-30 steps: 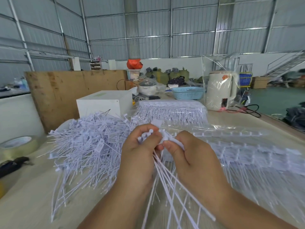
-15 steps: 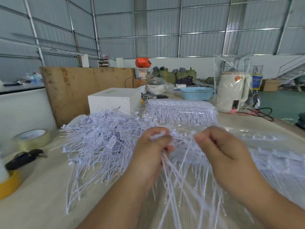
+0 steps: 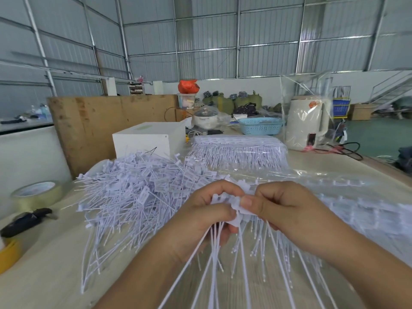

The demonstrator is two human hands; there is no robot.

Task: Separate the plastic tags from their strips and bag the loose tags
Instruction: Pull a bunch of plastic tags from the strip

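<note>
My left hand (image 3: 200,221) grips a bunch of white plastic tags (image 3: 225,201) by their heads, and their long tails hang down toward me. My right hand (image 3: 287,208) pinches the tag strip (image 3: 242,208) right beside the left hand's thumb. The two hands touch over the table's middle. A large pile of loose tags (image 3: 138,190) lies to the left of my hands. A wrapped block of tag strips (image 3: 240,150) sits behind. More strips in clear plastic (image 3: 367,210) spread out at the right.
A white box (image 3: 145,139) stands behind the loose pile, against a plywood board (image 3: 100,121). A tape roll (image 3: 35,194), a black tool (image 3: 26,220) and a yellow roll (image 3: 9,255) lie at the left. A blue basket (image 3: 260,126) and a bagged white kettle (image 3: 307,123) stand at the back.
My hands, apart half a second ago, have come back together. The right hand moved left and now pinches the strip beside the left thumb. The view shifted slightly.
</note>
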